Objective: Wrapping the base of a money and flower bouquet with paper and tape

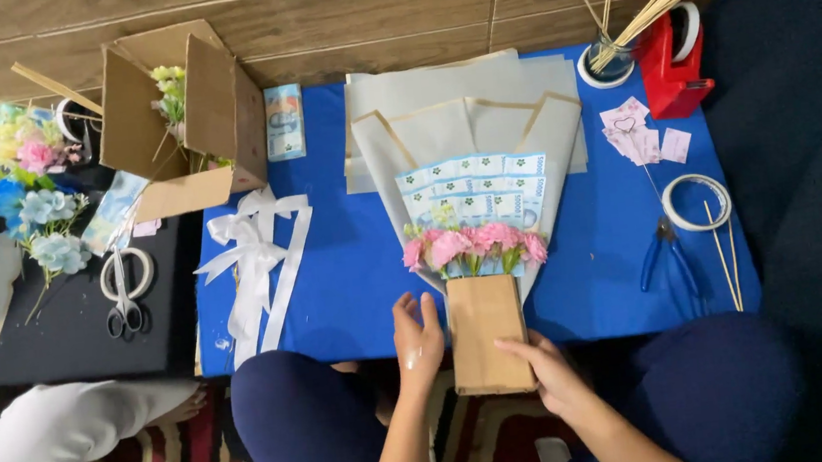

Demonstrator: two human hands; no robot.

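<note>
A bouquet lies on the blue table (354, 267): grey wrapping paper (467, 130) fanned out, rows of folded banknotes (472, 190), pink flowers (473, 245), and a brown paper handle wrap (488, 339) hanging over the near edge. My left hand (418, 341) rests against the left side of the brown wrap, fingers apart. On the wrap's lower right side lies my right hand (545, 369), its fingers touching the paper.
White ribbon bow (258, 256) left of the bouquet. Open cardboard box (174, 113) with flowers at back left. Scissors (124, 304), artificial flowers (30, 187) on a black surface. Red tape dispenser (671, 60), skewers, tape roll (697, 201), blue pliers (668, 256) at right.
</note>
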